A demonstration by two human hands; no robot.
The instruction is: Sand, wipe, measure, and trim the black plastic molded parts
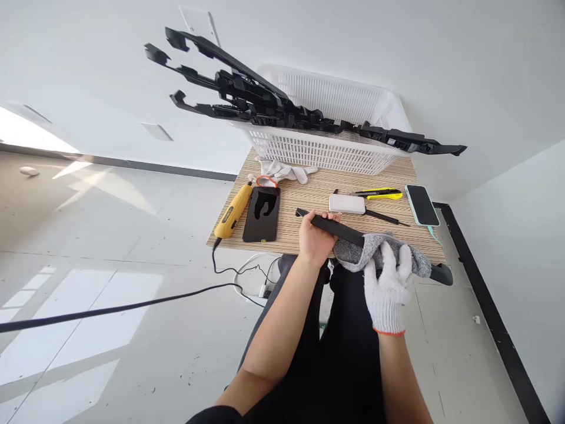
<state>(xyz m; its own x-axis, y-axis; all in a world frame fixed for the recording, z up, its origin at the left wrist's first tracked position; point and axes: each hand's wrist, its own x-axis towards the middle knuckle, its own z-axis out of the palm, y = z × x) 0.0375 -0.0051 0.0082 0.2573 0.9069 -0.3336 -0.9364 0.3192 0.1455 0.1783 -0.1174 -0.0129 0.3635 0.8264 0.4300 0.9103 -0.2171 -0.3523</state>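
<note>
My bare left hand [314,238] grips a long black plastic strip [339,230] near its left end, just above the front edge of the small wooden table [309,197]. My right hand [388,285], in a white knit glove, presses a grey cloth [359,250] around the strip's middle. The strip's right end [441,274] sticks out past the cloth, beyond the table's edge.
A white plastic basket [335,126] at the back holds several long black plastic parts [265,100]. On the table lie a yellow power tool [233,212], a dark phone [262,214], a white box [346,204], a yellow utility knife [379,193], a second phone [422,205], a spare glove [285,172]. Cables [132,305] cross the floor.
</note>
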